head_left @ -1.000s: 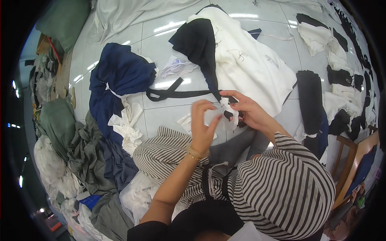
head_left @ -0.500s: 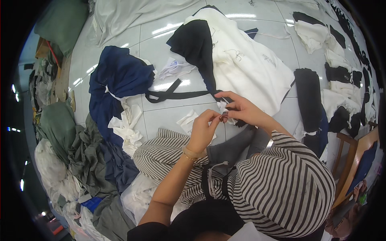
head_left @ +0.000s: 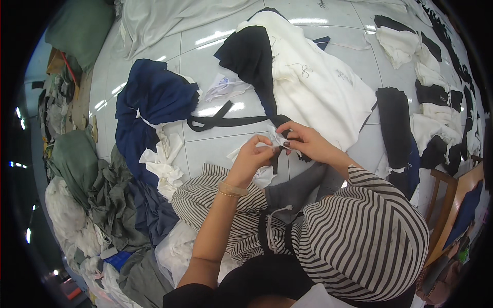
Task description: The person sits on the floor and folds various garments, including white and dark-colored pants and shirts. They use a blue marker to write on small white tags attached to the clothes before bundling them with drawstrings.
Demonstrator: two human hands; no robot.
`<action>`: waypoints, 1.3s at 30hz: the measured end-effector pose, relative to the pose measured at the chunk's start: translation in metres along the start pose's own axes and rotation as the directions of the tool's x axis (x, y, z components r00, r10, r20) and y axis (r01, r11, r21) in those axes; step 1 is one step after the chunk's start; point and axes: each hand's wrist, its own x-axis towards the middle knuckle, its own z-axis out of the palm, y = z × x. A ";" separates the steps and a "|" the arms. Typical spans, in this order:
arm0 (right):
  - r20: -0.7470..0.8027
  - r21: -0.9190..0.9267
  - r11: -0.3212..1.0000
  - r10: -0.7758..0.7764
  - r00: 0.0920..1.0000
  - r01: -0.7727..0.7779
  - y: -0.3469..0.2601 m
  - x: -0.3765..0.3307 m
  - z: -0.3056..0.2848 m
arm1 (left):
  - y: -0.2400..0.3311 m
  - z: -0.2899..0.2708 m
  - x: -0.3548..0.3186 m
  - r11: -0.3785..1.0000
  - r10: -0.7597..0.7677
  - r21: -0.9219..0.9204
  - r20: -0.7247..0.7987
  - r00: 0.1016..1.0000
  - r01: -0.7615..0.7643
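My left hand (head_left: 250,160) and my right hand (head_left: 312,146) meet above my lap, fingertips close together. A small strip of white cloth (head_left: 277,137) is pinched in my right fingers. My left thumb and forefinger are closed at the near end of that strip; whether they grip it is hard to see. Dark fabric hangs just below the fingertips. Beyond my hands lies a black cloth piece (head_left: 252,54) with a long black strap (head_left: 233,122) running left, partly over a large white cloth (head_left: 323,87).
Navy cloth (head_left: 149,97) tied with white lies on the tiled floor at left, beside crumpled white scraps (head_left: 163,167). Grey-green fabric (head_left: 110,200) is heaped further left. Rolled black cloth (head_left: 394,126) and a wooden chair (head_left: 444,210) stand to the right. Striped cloth (head_left: 364,236) covers my legs.
My left hand has drawn back slightly to the left and its fingers have parted from the right ones. The white strip now shows more between the hands.
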 end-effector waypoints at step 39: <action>0.084 -0.579 0.742 -0.357 0.930 0.337 -0.043 0.002 -0.007 | 0.082 -0.030 -0.058 0.819 0.573 0.208 -0.272 0.773 -0.534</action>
